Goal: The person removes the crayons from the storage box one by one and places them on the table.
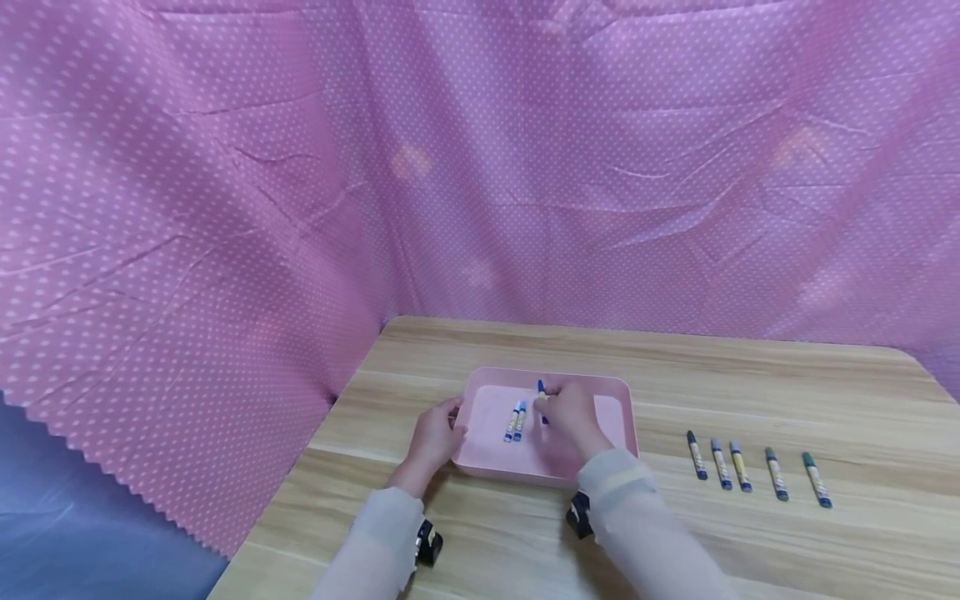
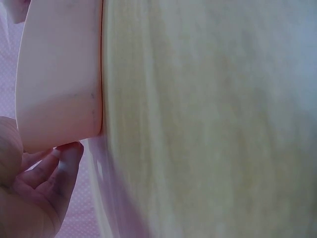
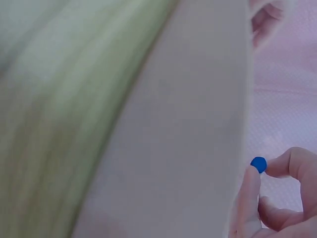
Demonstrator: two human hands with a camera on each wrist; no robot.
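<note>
My right hand (image 1: 573,414) pinches a blue crayon (image 1: 541,387) between thumb and fingers over the pink tray (image 1: 617,392). The crayon's round blue end (image 3: 258,164) shows between the fingertips in the right wrist view. To the left of that hand, two crayons (image 1: 515,422) with light wrappers lie side by side on the tray floor. My left hand (image 1: 433,435) grips the tray at its left side, the thumb at the rim. In the left wrist view its curled fingers (image 2: 68,168) reach under the tray's corner.
Several crayons (image 1: 738,467) lie in a spaced row on the wooden table (image 1: 750,375), right of the tray, with a green one (image 1: 816,479) at the far end. A pink dotted cloth (image 1: 540,167) hangs behind and to the left of the table.
</note>
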